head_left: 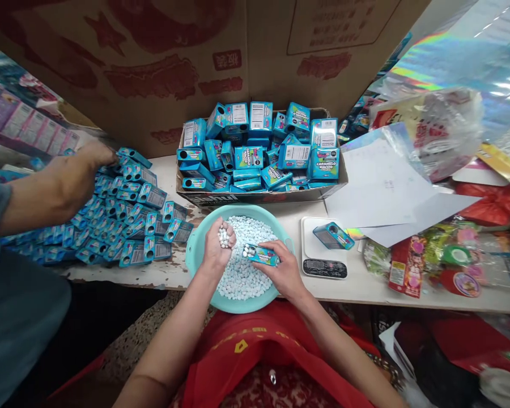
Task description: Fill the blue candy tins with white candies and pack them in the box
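Note:
A turquoise basin (198, 283) holds a heap of small pale candies (246, 286). Over its left part, my left hand (218, 246) is cupped around some white candies (226, 235). My right hand (284, 266) grips a small blue candy box (262, 255) above the heap, its window end turned toward my left hand, with white pieces showing there. Right of the basin, another blue box (334, 236) lies tilted on a small white scale (324, 268). Behind the basin stands an open carton (255, 198) filled with blue boxes.
Many blue boxes (110, 226) are piled at left, where another person's hand (96, 156) reaches in. A large cardboard box (161, 73) stands behind. White papers (378, 181), plastic bags (446, 124) and candy packets (408, 266) lie at right.

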Tool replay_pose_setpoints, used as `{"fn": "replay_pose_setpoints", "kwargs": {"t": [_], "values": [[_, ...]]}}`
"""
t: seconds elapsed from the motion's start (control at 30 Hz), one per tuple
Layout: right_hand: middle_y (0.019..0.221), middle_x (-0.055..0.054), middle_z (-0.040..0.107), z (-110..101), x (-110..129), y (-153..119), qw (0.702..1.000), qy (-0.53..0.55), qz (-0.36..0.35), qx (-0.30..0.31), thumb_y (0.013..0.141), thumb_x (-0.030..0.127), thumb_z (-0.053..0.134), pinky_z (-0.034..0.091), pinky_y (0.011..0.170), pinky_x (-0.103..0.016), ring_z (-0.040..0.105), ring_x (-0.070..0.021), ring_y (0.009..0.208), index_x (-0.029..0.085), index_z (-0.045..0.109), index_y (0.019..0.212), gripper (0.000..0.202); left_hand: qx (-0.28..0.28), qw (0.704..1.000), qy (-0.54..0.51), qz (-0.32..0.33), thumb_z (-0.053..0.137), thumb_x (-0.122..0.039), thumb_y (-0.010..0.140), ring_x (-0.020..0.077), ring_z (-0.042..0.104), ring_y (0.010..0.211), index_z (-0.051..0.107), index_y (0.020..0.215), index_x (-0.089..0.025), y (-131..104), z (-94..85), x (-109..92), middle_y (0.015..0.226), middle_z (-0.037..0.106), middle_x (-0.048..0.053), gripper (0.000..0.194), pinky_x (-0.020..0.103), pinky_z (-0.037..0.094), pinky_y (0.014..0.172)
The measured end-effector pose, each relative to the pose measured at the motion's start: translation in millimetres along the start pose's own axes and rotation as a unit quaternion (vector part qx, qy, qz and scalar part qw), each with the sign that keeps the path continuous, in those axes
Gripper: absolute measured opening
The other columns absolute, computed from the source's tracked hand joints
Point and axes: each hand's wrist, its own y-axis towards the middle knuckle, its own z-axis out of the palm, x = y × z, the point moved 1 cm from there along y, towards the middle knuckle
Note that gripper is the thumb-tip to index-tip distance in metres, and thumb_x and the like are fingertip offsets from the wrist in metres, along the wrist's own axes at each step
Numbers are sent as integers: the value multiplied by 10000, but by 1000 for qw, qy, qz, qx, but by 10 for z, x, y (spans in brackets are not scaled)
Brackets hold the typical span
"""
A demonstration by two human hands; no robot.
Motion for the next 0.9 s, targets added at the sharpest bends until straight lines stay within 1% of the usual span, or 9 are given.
{"fn": "replay_pose_setpoints", "kwargs": {"t": [0.1, 0.23, 0.33, 0.4, 0.47, 0.53, 0.63, 0.77, 0.9], "values": [[947, -36, 624, -5, -55, -5, 999, 30, 2, -21, 670, 291, 771, 498, 813, -334, 613, -201, 910, 232, 654, 957, 316, -10, 990, 132, 55, 657, -403, 706, 73, 444, 425, 457, 624, -178, 90, -164, 98, 521, 467, -42, 312, 193, 326, 402], [959, -39, 622, 34, -139, 9, 998, 54, 20, -40, 667, 330, 771, 492, 834, -347, 608, -203, 924, 232, 659, 963, 331, -46, 924, 346, 153, 587, -398, 774, 90, 450, 467, 503, 607, -181, 154, -329, 241, 499, 475, -34, 286, 194, 372, 465], [958, -40, 621, 63, -177, 15, 996, 68, 32, -50, 657, 351, 776, 487, 839, -348, 604, -206, 932, 229, 665, 957, 342, -46, 894, 401, 195, 583, -359, 787, 102, 513, 548, 555, 657, -185, 182, -373, 275, 563, 532, -24, 219, 187, 403, 531], [954, -38, 622, 79, -179, 15, 995, 78, 37, -48, 652, 350, 778, 483, 843, -348, 603, -206, 934, 229, 669, 951, 340, -53, 904, 379, 191, 622, -334, 768, 92, 513, 538, 569, 665, -179, 210, -372, 269, 577, 537, -27, 193, 176, 395, 516], [957, -37, 622, 84, -162, 9, 994, 88, 43, -48, 645, 339, 782, 484, 842, -345, 603, -203, 931, 228, 670, 950, 343, -70, 946, 284, 139, 653, -333, 756, 71, 445, 447, 551, 658, -171, 250, -368, 252, 525, 485, -44, 215, 166, 340, 433], [949, -34, 625, 61, -125, -10, 993, 95, 51, -53, 627, 317, 793, 487, 838, -342, 605, -201, 922, 226, 672, 940, 347, -83, 987, 136, 27, 663, -363, 763, 54, 342, 359, 492, 623, -170, 290, -368, 237, 444, 375, -72, 294, 162, 256, 358], [938, -27, 630, -51, -42, -84, 990, 105, 71, -64, 601, 295, 808, 493, 841, -340, 611, -200, 912, 223, 677, 926, 357, -92, 986, -39, -135, 620, -407, 810, 53, 352, 336, 422, 600, -175, 321, -340, 228, 415, 340, -74, 370, 144, 242, 327], [931, -25, 632, -340, 62, -279, 983, 124, 102, -93, 590, 293, 815, 514, 788, -316, 622, -191, 873, 221, 683, 930, 372, -56, 978, -62, -193, 609, -396, 829, 43, 391, 337, 439, 633, -165, 317, -49, 317, 448, 419, -58, 347, 128, 251, 315], [923, -21, 629, -698, 48, -528, 969, 101, 134, -180, 606, 279, 801, 517, 781, -308, 617, -183, 857, 221, 683, 931, 351, 66, 981, -17, -179, 692, -472, 737, 19, 265, 285, 421, 604, -164, 258, 708, 617, 391, 306, -98, 431, 134, 154, 300]]}}
